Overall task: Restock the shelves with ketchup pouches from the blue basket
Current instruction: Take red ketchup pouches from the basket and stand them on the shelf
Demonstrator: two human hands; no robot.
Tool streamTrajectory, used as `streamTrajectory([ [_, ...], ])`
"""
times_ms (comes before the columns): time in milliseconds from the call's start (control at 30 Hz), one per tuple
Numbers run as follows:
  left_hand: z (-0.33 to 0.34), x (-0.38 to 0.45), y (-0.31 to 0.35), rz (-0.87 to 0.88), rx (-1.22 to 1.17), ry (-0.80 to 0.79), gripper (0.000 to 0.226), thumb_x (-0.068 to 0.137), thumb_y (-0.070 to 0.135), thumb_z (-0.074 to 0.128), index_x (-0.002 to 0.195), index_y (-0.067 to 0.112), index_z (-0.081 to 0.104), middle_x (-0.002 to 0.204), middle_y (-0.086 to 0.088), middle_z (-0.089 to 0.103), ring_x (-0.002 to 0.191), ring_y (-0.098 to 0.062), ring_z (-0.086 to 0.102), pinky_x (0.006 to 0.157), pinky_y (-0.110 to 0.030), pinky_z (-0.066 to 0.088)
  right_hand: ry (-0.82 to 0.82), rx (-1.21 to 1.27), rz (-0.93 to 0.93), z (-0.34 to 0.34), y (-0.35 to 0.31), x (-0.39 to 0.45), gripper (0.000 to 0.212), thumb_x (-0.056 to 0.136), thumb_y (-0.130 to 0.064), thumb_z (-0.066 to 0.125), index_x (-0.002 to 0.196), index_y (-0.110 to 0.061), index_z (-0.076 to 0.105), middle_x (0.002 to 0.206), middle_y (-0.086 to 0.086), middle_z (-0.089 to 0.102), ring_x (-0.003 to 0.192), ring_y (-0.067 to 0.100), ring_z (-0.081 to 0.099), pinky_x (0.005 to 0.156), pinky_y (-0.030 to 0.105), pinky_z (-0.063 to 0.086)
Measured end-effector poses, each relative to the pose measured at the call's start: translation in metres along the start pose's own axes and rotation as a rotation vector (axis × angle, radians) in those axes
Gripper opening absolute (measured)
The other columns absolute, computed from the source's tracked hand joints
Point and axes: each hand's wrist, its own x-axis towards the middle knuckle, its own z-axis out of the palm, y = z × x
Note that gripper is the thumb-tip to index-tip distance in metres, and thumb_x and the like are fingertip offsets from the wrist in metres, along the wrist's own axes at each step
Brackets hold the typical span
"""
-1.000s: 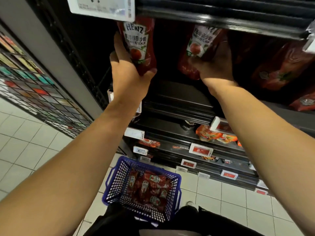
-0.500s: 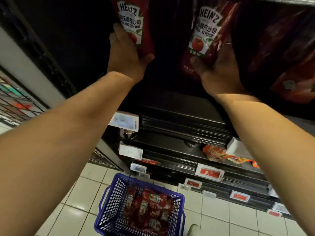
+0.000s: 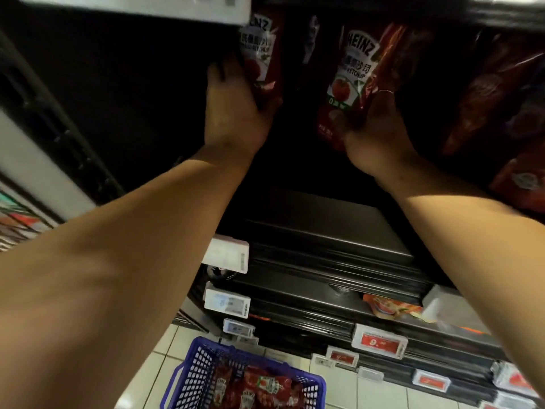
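Pouches go up in pairs on the dark upper shelf (image 3: pixel 383 13): the left hand (image 3: pixel 236 113) has thumb and fingers curled round the foot of one ketchup pouch (image 3: pixel 259 51) near the shelf's left end, and the right hand (image 3: pixel 377 128) pinches a second ketchup pouch (image 3: pixel 351 81) by its lower part, just beside the row of red packs (image 3: pixel 483 93) further right. To seat them well, I would keep each one upright with the label facing out, push it in until it stands or hangs steady, and only then let go, since the glossy, soft-sided film looks slippery and apt to sag. More of the flat red pouches lie heaped in the blue basket (image 3: pixel 188 376), a rigid plastic lattice on the pale tiled floor (image 3: pixel 380 394) below.
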Motion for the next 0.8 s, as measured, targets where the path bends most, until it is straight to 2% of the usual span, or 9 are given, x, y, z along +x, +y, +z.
streamTrajectory([
  [67, -0.002, -0.003, 0.002, 0.041, 0.016, 0.017, 0.089, 0.086, 0.043, 0.072, 0.156, 0.011, 0.026, 0.154, -0.014, 0.032, 0.141, -0.028, 0.037, 0.113, -0.026, 0.03, -0.044, -0.037, 0.023, 0.011, -0.008, 0.017, 0.07, 0.098, -0.038, 0.061, 0.154, -0.013, 0.028, 0.154, 0.005, 0.04, 0.141, 0.022, 0.04, 0.112, 0.025, 0.035],
  [100, -0.002, -0.003, 0.002, 0.044, 0.019, 0.013, 0.089, 0.086, 0.043, 0.072, 0.156, 0.011, 0.027, 0.155, -0.015, 0.031, 0.141, -0.029, 0.036, 0.115, -0.028, 0.031, -0.057, -0.044, 0.045, 0.018, -0.013, 0.023, 0.072, 0.098, -0.041, 0.06, 0.155, -0.015, 0.026, 0.157, 0.007, 0.036, 0.143, 0.024, 0.037, 0.116, 0.034, 0.035],
  [133, -0.002, -0.003, 0.002, 0.041, 0.019, 0.009, 0.089, 0.085, 0.044, 0.072, 0.155, 0.01, 0.028, 0.154, -0.015, 0.031, 0.14, -0.029, 0.037, 0.115, -0.03, 0.033, -0.061, -0.036, 0.061, 0.024, -0.017, 0.028, 0.071, 0.098, -0.043, 0.059, 0.156, -0.017, 0.027, 0.158, 0.006, 0.035, 0.144, 0.025, 0.036, 0.117, 0.038, 0.034],
  [267, -0.002, -0.002, 0.001, 0.038, 0.041, 0.005, 0.086, 0.082, 0.045, 0.073, 0.152, 0.013, 0.035, 0.152, -0.014, 0.034, 0.136, -0.029, 0.044, 0.112, -0.036, 0.042, -0.028, -0.056, 0.019, 0.043, -0.024, 0.035, 0.068, 0.098, -0.046, 0.059, 0.152, -0.011, 0.036, 0.155, 0.007, 0.041, 0.144, 0.022, 0.038, 0.119, 0.034, 0.03],
  [400, 0.001, 0.001, -0.003, 0.015, 0.054, 0.02, 0.08, 0.08, 0.047, 0.074, 0.148, 0.016, 0.042, 0.145, -0.011, 0.045, 0.129, -0.027, 0.051, 0.103, -0.032, 0.047, 0.023, -0.05, -0.008, 0.041, -0.017, 0.029, 0.07, 0.09, -0.043, 0.072, 0.148, -0.016, 0.044, 0.149, 0.003, 0.05, 0.138, 0.018, 0.045, 0.113, 0.022, 0.034],
  [567, 0.007, 0.008, -0.007, -0.04, 0.034, -0.025, 0.079, 0.08, 0.046, 0.076, 0.145, 0.015, 0.044, 0.143, -0.013, 0.05, 0.125, -0.029, 0.056, 0.095, -0.03, 0.048, 0.049, -0.093, -0.042, 0.041, -0.018, 0.041, 0.06, 0.088, -0.035, 0.076, 0.141, -0.018, 0.055, 0.142, 0.001, 0.058, 0.133, 0.016, 0.052, 0.112, 0.028, 0.04],
  [700, 0.008, 0.012, -0.006, -0.039, 0.013, -0.023, 0.075, 0.082, 0.047, 0.074, 0.143, 0.012, 0.047, 0.139, -0.017, 0.053, 0.121, -0.032, 0.059, 0.09, -0.025, 0.044, 0.03, -0.224, -0.045, 0.046, -0.02, 0.049, 0.062, 0.094, -0.043, 0.066, 0.146, -0.016, 0.048, 0.15, 0.006, 0.05, 0.14, 0.022, 0.044, 0.117, 0.034, 0.034],
  [800, 0.009, 0.011, -0.008, -0.037, 0.03, -0.03, 0.06, 0.084, 0.045, 0.072, 0.131, 0.011, 0.06, 0.126, -0.014, 0.066, 0.113, -0.03, 0.065, 0.081, -0.022, 0.045, 0.032, -0.253, -0.065, 0.047, -0.018, 0.042, 0.057, 0.092, -0.044, 0.067, 0.141, -0.017, 0.054, 0.146, 0.006, 0.054, 0.136, 0.024, 0.048, 0.114, 0.027, 0.036],
])
